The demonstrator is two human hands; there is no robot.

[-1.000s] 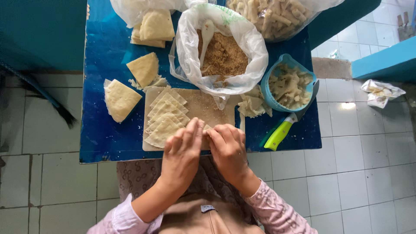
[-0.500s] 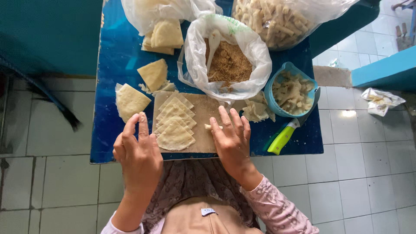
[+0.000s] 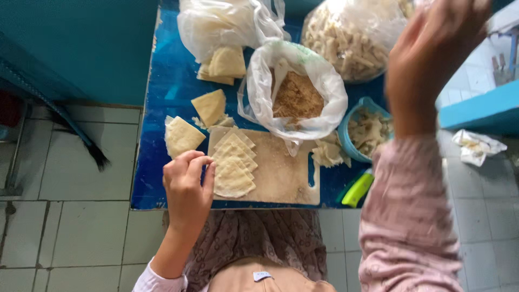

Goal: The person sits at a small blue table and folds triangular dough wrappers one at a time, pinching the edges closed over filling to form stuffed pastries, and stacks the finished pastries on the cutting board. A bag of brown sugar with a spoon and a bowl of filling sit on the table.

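Note:
My left hand [image 3: 187, 186] rests at the near left corner of a pale cutting board [image 3: 281, 176], its fingers curled against a stack of triangular dough sheets [image 3: 233, 164]. My right hand [image 3: 432, 51] is raised high near the camera, blurred, above a blue bowl [image 3: 346, 135] of folded dough pieces; whether it holds anything I cannot tell. An open plastic bag of brown crumbly filling [image 3: 296, 97] with a white scoop stands just beyond the board.
The blue table [image 3: 162, 103] also carries loose dough triangles [image 3: 183, 136], a clear bag of dough sheets [image 3: 221, 27], a large bag of finished rolls [image 3: 351, 40] and a green-handled tool [image 3: 357, 189]. Tiled floor surrounds it; a broom [image 3: 81, 135] lies left.
My right hand has lifted off the cutting board and swung up toward the camera on the right. My left hand has shifted right, against the dough stack.

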